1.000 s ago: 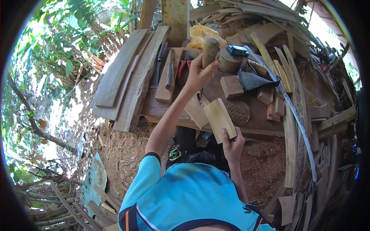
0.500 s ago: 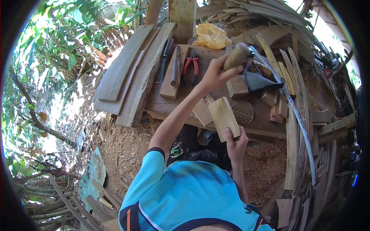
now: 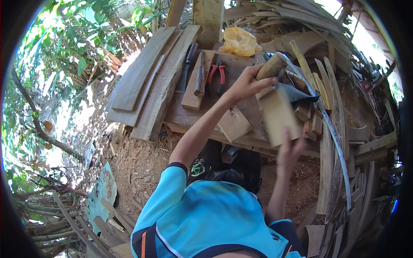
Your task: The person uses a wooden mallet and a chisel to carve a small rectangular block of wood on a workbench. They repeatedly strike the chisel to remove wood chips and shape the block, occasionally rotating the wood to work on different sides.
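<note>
Wooden block point(image 3: 280, 116) looks stiff, light, best taken by its edges; right hand point(image 3: 291, 150) fingers blurred, can't tell hold, left hand point(image 3: 250, 83) wraps wooden handle point(image 3: 272, 66).

Room left on bench point(image 3: 236, 68) between pliers point(image 3: 222, 76) and left hand point(image 3: 248, 84); right side crowded by dark sheet point(image 3: 297, 94), wooden blocks point(image 3: 316, 124).
</note>
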